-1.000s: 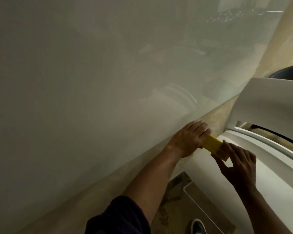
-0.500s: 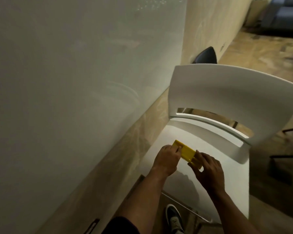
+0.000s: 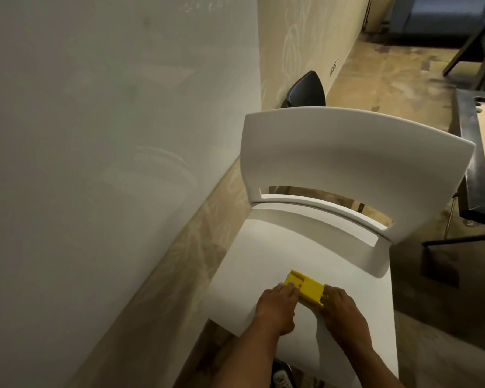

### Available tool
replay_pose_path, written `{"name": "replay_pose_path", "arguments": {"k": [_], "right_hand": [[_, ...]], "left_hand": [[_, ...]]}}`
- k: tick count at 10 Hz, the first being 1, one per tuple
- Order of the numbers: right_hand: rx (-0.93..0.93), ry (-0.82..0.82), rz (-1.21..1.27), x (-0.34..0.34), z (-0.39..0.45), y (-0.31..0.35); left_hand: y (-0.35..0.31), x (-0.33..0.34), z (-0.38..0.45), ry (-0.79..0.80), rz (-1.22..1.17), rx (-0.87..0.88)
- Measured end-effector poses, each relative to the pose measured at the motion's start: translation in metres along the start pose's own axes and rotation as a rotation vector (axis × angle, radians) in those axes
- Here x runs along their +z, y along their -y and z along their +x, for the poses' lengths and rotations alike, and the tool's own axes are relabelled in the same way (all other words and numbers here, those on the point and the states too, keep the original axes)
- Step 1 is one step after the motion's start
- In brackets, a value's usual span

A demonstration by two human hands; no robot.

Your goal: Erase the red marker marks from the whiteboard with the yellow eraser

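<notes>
The yellow eraser (image 3: 308, 288) lies low over the seat of a white chair (image 3: 266, 256), held at both ends. My left hand (image 3: 276, 308) grips its left end with the fingers on top. My right hand (image 3: 343, 312) pinches its right end. The whiteboard (image 3: 109, 135) fills the left half of the view and looks plain white, with only faint reflections; no red marks show on it here.
The white chair's curved backrest (image 3: 353, 166) rises beyond the eraser. A dark chair (image 3: 307, 89) stands behind it by the patterned wall. A dark-framed table (image 3: 476, 169) sits at the right. My shoe (image 3: 282, 378) shows below the seat.
Both hands carried the eraser away from the lower edge of the whiteboard and down to the chair seat. The view swung right and down, bringing the whole chair into sight.
</notes>
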State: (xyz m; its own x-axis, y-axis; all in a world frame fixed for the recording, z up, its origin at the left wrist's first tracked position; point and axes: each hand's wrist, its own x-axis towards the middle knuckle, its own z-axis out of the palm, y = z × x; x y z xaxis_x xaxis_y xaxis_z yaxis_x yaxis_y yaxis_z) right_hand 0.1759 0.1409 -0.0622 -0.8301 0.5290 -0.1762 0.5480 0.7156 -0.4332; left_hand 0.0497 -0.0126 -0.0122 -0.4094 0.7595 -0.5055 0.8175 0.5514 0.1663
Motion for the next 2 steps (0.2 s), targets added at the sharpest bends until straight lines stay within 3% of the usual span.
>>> {"name": "replay_pose_path", "arguments": {"k": [2], "right_hand": [[-0.038, -0.019, -0.079, -0.0021, 0.0076, -0.0084]], "left_hand": [[0.007, -0.0122, 0.002, -0.01, 0.033, 0.005]]}}
